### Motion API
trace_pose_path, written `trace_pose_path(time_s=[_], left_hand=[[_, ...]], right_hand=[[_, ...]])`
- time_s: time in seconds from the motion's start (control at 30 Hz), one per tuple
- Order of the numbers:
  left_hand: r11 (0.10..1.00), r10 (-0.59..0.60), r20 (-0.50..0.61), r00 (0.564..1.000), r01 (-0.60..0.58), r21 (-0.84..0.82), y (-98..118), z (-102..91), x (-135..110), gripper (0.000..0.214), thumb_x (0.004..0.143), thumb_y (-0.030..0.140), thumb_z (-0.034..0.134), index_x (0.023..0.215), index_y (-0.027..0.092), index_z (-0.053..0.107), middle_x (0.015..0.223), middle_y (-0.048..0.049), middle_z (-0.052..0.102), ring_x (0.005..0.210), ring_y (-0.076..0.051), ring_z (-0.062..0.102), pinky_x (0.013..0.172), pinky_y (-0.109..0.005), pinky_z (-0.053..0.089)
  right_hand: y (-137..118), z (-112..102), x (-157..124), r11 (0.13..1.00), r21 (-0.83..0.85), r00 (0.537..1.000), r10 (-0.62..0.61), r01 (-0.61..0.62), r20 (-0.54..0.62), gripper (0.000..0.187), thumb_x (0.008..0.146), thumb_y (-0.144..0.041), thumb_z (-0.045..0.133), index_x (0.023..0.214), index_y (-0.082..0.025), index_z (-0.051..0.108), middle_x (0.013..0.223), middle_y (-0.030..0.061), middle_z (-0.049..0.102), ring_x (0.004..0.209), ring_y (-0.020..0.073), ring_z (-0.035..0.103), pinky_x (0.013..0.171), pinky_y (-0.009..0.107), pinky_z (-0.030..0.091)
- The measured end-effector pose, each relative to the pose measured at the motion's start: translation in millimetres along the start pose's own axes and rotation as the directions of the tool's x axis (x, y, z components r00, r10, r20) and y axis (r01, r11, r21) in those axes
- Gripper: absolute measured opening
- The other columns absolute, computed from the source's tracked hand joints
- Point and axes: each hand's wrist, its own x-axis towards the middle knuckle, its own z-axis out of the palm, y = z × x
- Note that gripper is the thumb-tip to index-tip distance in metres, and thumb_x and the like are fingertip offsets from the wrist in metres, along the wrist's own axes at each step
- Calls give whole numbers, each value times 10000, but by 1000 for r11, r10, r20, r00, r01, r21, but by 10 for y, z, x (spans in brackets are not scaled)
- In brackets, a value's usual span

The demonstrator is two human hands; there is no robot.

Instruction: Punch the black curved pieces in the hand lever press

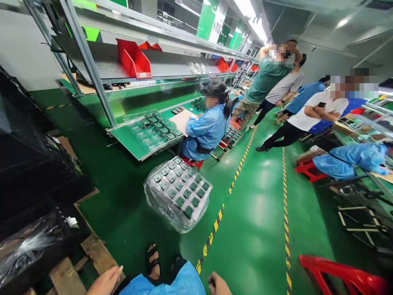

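My left hand [106, 282] hangs low at the bottom edge with its fingers stretched out and nothing in it. My right hand [218, 283] is at the bottom edge too, right of my blue smock [172, 282]; its fingers are curled in, and no object shows in them. Neither hand touches any of the goods. Ahead of me on the floor stands a stack of clear plastic trays [196, 219], wrapped in film. Square green circuit boards [180, 201] sit in rows in the top tray.
A co-worker in blue [205, 129] sits at the green bench [130, 143], which holds more trays of boards. Wooden pallets [67, 278] lie at left. A red stool [340, 274] stands at lower right. Several people stand along the striped aisle line [216, 223].
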Motion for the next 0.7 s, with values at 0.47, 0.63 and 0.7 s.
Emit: trace_pose_path(time_s=[0.47, 0.63, 0.7], left_hand=[[942, -232, 36, 972, 234, -239, -344, -28, 529, 427, 1034, 457, 414, 1005, 213, 763, 1088, -106, 816, 1224, -293, 738, 1121, -393, 534], [998, 41, -92, 995, -45, -45, 361, -585, 1661, 512, 1013, 352, 512, 1448, 129, 663, 1574, -194, 606, 1485, -308, 556, 1271, -428, 388], [992, 119, -113, 986, -113, 54, 613, -853, 2243, 591, 1017, 361, 528, 1564, 141, 572, 1689, -192, 489, 1557, -329, 469, 1286, -469, 363]], right_hand=[[-1520, -403, 2309, 970, 88, 942, -242, 227, 233, 262, 1043, -466, 652, 1109, -222, 717, 1168, 62, 736, 1042, 173, 689, 991, 398, 618], [-1310, -69, 2073, 963, 260, 980, -114, 69, 164, 268, 907, -404, 798, 1024, -178, 713, 1013, 29, 738, 1004, 197, 706, 1028, 452, 593], [-1166, 37, 2055, 934, 355, 997, 19, -45, 78, 289, 770, -380, 848, 958, -204, 717, 975, 41, 746, 996, 236, 726, 1012, 453, 598]])
